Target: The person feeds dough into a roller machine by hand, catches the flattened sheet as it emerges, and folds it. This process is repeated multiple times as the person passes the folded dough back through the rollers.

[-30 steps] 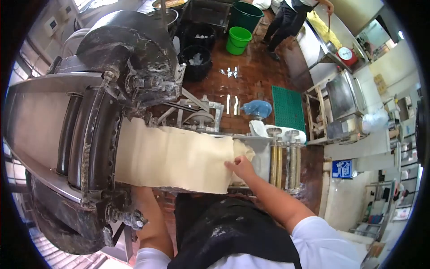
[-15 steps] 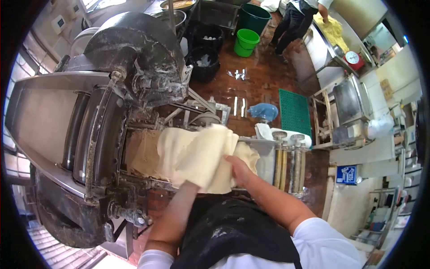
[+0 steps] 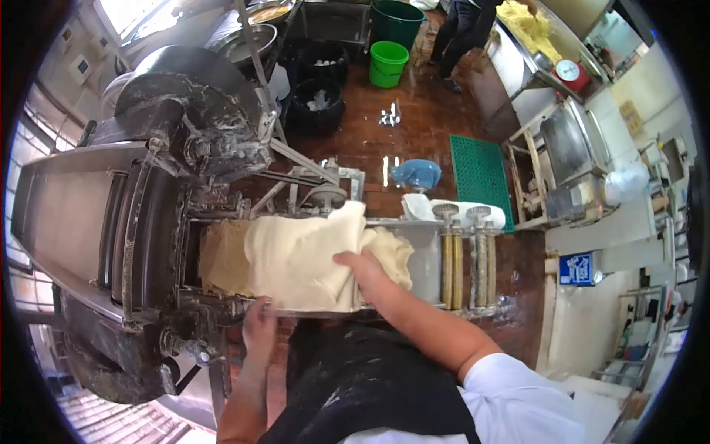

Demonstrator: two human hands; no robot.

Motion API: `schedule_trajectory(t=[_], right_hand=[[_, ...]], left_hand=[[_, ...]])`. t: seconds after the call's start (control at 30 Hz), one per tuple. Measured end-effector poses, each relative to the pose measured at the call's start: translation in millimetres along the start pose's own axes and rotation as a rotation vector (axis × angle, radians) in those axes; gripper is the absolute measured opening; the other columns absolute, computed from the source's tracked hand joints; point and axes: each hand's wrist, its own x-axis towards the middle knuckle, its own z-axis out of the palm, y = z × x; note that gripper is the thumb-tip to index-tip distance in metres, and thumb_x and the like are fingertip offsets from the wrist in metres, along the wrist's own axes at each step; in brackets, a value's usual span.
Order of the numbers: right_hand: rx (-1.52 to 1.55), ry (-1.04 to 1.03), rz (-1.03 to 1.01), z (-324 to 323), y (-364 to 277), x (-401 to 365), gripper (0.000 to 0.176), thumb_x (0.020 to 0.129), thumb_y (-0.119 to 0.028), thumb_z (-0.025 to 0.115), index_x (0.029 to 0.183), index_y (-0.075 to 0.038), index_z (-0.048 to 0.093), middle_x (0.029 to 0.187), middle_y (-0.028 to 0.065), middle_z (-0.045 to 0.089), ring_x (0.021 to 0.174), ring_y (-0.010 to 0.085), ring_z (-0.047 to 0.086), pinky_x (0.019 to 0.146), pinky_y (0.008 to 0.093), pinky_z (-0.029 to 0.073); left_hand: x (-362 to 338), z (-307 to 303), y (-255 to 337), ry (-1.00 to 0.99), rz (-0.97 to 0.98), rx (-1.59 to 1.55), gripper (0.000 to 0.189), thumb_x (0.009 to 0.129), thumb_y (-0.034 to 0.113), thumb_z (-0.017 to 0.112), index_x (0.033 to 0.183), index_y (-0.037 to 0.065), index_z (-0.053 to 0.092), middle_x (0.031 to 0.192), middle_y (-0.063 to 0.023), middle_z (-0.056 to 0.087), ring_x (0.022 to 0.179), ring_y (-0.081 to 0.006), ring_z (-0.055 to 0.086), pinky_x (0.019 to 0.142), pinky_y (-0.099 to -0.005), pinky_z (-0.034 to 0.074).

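Note:
A thick, folded sheet of pale dough [image 3: 296, 259] lies on the tray at the machine's outfeed. My right hand [image 3: 364, 274] grips the folded right part of the sheet, thumb on top and the other fingers partly hidden. My left hand [image 3: 259, 325] is at the tray's near edge, by the lower left corner of the dough; its fingers are smeared by motion. Crumpled dough [image 3: 392, 251] sits just right of the folded sheet. Left of the sheet shows a browned, floury surface [image 3: 222, 255].
The large dough roller machine [image 3: 151, 229] stands at left. Brass and steel rollers [image 3: 452, 270] sit at the tray's right end. Beyond are a green bucket [image 3: 388, 63], black tubs [image 3: 316, 103], a green mat [image 3: 481, 181], and another person's legs [image 3: 458, 37] beside a table.
My left hand has come off the dough and moved left and down to the tray's near edge. The dough's fold lies flatter, and my right hand stays on it. The whole view has shifted slightly.

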Motion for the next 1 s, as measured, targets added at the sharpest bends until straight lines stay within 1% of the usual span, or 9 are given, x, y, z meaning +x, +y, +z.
schedule_trajectory(t=[0.07, 0.13, 0.2, 0.37, 0.7, 0.77, 0.87, 0.9, 1.0], right_hand=[[0.051, -0.008, -0.032, 15, -25, -24, 0.044, 0.079, -0.012, 0.064, 0.117, 0.007, 0.052, 0.106, 0.0196, 0.061, 0.096, 0.0313, 0.063, 0.084, 0.0424, 0.052], [0.164, -0.267, -0.157, 6, -52, -47, 0.044, 0.079, -0.015, 0.06, 0.116, 0.007, 0.052, 0.102, 0.0189, 0.061, 0.095, 0.0295, 0.063, 0.083, 0.0416, 0.052], [0.121, -0.3, -0.195, -8, -88, -76, 0.047, 0.079, -0.021, 0.058, 0.116, 0.007, 0.052, 0.103, 0.0187, 0.062, 0.094, 0.0277, 0.063, 0.084, 0.0416, 0.053], [0.116, -0.269, -0.319, -30, -150, -164, 0.063, 0.077, -0.027, 0.057, 0.128, 0.007, 0.043, 0.115, 0.0229, 0.058, 0.101, 0.031, 0.062, 0.09, 0.0415, 0.051], [0.353, -0.211, -0.39, -142, -105, -133, 0.073, 0.077, -0.029, 0.058, 0.137, 0.006, 0.033, 0.123, 0.0242, 0.054, 0.108, 0.0351, 0.059, 0.092, 0.0445, 0.05], [0.348, -0.021, -0.237, -209, -78, -95, 0.069, 0.078, -0.03, 0.061, 0.133, 0.005, 0.04, 0.118, 0.0229, 0.058, 0.103, 0.0343, 0.061, 0.089, 0.0429, 0.051], [-0.118, 0.571, -0.009, -272, -31, -46, 0.049, 0.081, -0.029, 0.062, 0.118, 0.002, 0.056, 0.106, 0.0191, 0.063, 0.089, 0.0303, 0.063, 0.078, 0.0404, 0.05], [-0.354, 0.552, -0.035, -318, -4, -18, 0.046, 0.081, -0.026, 0.062, 0.114, 0.005, 0.057, 0.101, 0.0189, 0.064, 0.088, 0.0281, 0.062, 0.077, 0.0404, 0.048], [-0.486, 0.588, -0.077, -312, 5, -11, 0.043, 0.081, -0.025, 0.061, 0.109, 0.008, 0.06, 0.096, 0.0188, 0.065, 0.085, 0.0271, 0.062, 0.075, 0.0397, 0.048]], left_hand=[[7, 2, -64, 0.067, -0.123, -0.053, 0.037, 0.088, 0.026, 0.063, 0.114, -0.001, 0.06, 0.115, -0.0158, 0.062, 0.11, -0.0262, 0.059, 0.094, -0.035, 0.044], [6, -3, -89, 0.051, -0.163, -0.218, 0.04, 0.089, 0.027, 0.061, 0.116, -0.002, 0.058, 0.115, -0.0164, 0.062, 0.11, -0.0246, 0.059, 0.094, -0.0348, 0.044], [13, -6, -54, -0.01, -0.23, -0.072, 0.044, 0.089, 0.029, 0.061, 0.119, -0.001, 0.056, 0.115, -0.0186, 0.061, 0.11, -0.0275, 0.058, 0.095, -0.0356, 0.044], [30, 24, 1, -0.103, 0.037, 0.156, 0.055, 0.087, 0.032, 0.063, 0.127, -0.003, 0.05, 0.12, -0.0211, 0.058, 0.109, -0.0304, 0.058, 0.092, -0.037, 0.044], [61, 74, 30, -0.152, 0.212, 0.32, 0.07, 0.084, 0.04, 0.064, 0.133, -0.004, 0.041, 0.138, -0.0261, 0.041, 0.131, -0.0383, 0.036, 0.109, -0.0433, 0.03], [81, 66, 9, -0.096, 0.085, 0.356, 0.071, 0.083, 0.039, 0.065, 0.133, -0.005, 0.041, 0.136, -0.0264, 0.043, 0.129, -0.0385, 0.038, 0.108, -0.0431, 0.032], [91, 38, 8, -0.123, -0.063, 0.263, 0.07, 0.083, 0.038, 0.065, 0.132, -0.005, 0.041, 0.134, -0.0268, 0.044, 0.127, -0.0391, 0.04, 0.107, -0.0428, 0.033], [93, 36, -6, -0.069, -0.014, 0.275, 0.067, 0.082, 0.037, 0.065, 0.13, -0.005, 0.044, 0.131, -0.0268, 0.047, 0.124, -0.0389, 0.044, 0.105, -0.0422, 0.036], [83, 25, -15, -0.062, -0.066, 0.22, 0.065, 0.081, 0.036, 0.066, 0.128, -0.005, 0.047, 0.128, -0.0262, 0.05, 0.122, -0.0381, 0.046, 0.103, -0.0415, 0.037]])
